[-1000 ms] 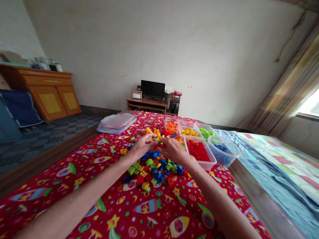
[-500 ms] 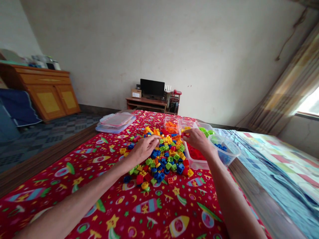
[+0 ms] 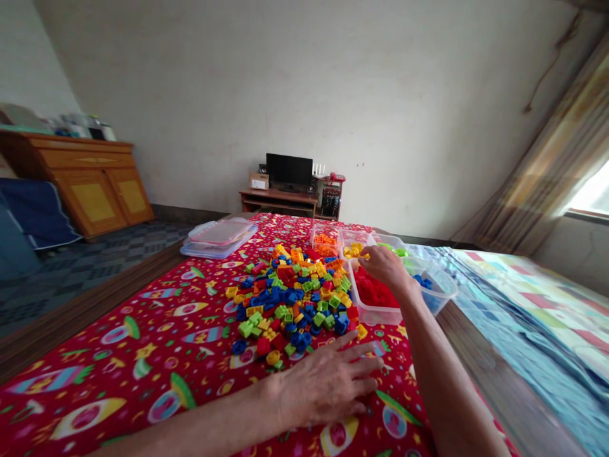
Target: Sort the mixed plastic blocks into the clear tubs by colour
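My left hand (image 3: 328, 384) lies low over the red cloth, in front of the brick pile, its fingers spread with nothing seen in them. A mixed heap of toy building bricks (image 3: 290, 295), in blue, green, yellow, orange and red, covers the middle of the cloth. My right hand (image 3: 387, 266) hovers at the far side of the clear tub of red bricks (image 3: 373, 291), close to the yellow bricks (image 3: 354, 249). Its fingers are pinched together; what they hold, if anything, is too small to name.
Other clear tubs hold orange bricks (image 3: 326, 240), green bricks (image 3: 397, 250) and blue bricks (image 3: 422, 281). Stacked plastic lids (image 3: 219, 236) lie at the far left of the patterned cloth (image 3: 157, 355). A bed (image 3: 514, 304) adjoins the table's right edge.
My left hand has left the heap, come nearer and to the right, and spread its fingers. My right hand has shifted slightly right and nearer, over the tubs.
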The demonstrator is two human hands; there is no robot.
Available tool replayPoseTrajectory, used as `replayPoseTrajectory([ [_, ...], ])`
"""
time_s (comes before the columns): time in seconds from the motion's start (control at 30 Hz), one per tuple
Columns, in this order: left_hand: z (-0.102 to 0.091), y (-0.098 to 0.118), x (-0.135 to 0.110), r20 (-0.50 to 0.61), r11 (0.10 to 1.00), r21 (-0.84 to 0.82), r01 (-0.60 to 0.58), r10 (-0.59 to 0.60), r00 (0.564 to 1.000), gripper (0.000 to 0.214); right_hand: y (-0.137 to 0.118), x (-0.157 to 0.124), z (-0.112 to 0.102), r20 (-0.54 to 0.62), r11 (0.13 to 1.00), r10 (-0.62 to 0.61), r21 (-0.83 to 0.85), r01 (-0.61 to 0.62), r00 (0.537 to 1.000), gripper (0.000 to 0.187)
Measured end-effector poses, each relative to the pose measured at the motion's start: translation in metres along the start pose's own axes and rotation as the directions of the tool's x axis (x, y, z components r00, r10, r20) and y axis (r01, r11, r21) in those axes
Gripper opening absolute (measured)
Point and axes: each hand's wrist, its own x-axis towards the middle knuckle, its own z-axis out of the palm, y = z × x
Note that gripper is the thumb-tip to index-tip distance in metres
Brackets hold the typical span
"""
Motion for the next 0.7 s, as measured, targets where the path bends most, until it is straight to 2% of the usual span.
replayPoseTrajectory([
  [0.13, 0.013, -0.007, 0.012, -0.01, 0.998, 0.055, 0.001, 0.0, 1.0, 0.025, -0.006, -0.001, -0.003, 0.014, 0.998, -0.064, 0.025, 0.064, 0.998, 0.035],
  [0.23, 0.023, -0.019, 0.016, -0.002, 0.99, 0.131, 0.058, -0.058, 0.998, 0.022, -0.007, -0.004, -0.005, -0.004, 0.994, -0.109, 0.031, 0.109, 0.994, 0.035],
  [0.33, 0.027, -0.033, 0.013, 0.019, 0.968, 0.217, 0.126, -0.134, 0.991, 0.016, -0.009, -0.007, -0.006, -0.008, 0.995, -0.102, 0.013, 0.102, 0.995, 0.035],
  [0.43, 0.021, -0.047, 0.002, 0.018, 0.948, 0.274, 0.163, -0.175, 0.984, 0.012, -0.013, -0.008, -0.008, 0.018, 0.994, -0.106, -0.007, 0.106, 0.994, 0.034],
  [0.57, 0.004, -0.064, -0.012, 0.005, 0.955, 0.263, 0.137, -0.143, 0.99, 0.016, -0.019, -0.009, -0.009, 0.068, 0.993, -0.114, -0.032, 0.116, 0.991, 0.034],
  [0.7, -0.011, -0.086, -0.024, -0.02, 0.935, 0.272, 0.229, -0.232, 0.972, 0.015, -0.023, -0.01, -0.007, 0.07, 0.987, -0.16, -0.016, 0.161, 0.985, 0.034],
])
